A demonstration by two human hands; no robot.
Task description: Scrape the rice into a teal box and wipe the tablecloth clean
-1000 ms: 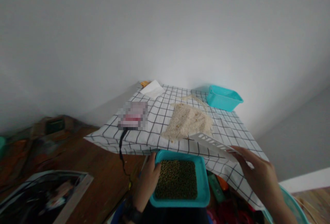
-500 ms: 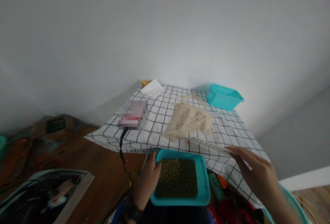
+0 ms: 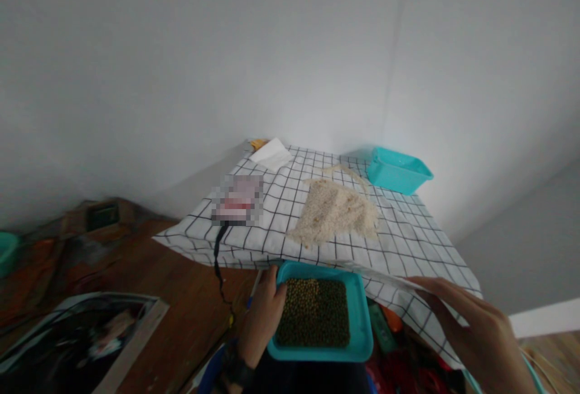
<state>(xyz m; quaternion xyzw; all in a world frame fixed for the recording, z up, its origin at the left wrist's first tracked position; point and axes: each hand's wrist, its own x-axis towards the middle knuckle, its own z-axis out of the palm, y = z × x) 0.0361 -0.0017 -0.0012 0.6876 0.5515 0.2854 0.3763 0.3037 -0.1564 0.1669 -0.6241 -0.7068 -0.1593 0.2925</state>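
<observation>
My left hand (image 3: 264, 309) is closed on the left rim of a turquoise tray (image 3: 361, 321), its thumb over the edge. Inside the tray lie small round yellowish beans (image 3: 304, 295) and darker green ones (image 3: 333, 321). My right hand (image 3: 466, 315) pinches one end of a thin white strip (image 3: 385, 277), seen almost edge-on at the table's front edge above the tray; its exact kind is unclear. Beyond the strip, a flat patch of pale grains (image 3: 335, 213), perhaps rice, with a few brown specks, is spread on the checked cloth (image 3: 272, 225).
A turquoise bin (image 3: 399, 170) stands at the back right of the table. White paper (image 3: 272, 154) lies at the back left, near a blurred-out device (image 3: 238, 200) with a black cable (image 3: 217, 267). A framed box (image 3: 90, 339) of dark items sits on the floor at left.
My right hand has drawn the white strip back from the grain patch toward the table's front edge and lowered it. My left hand stays on the tray.
</observation>
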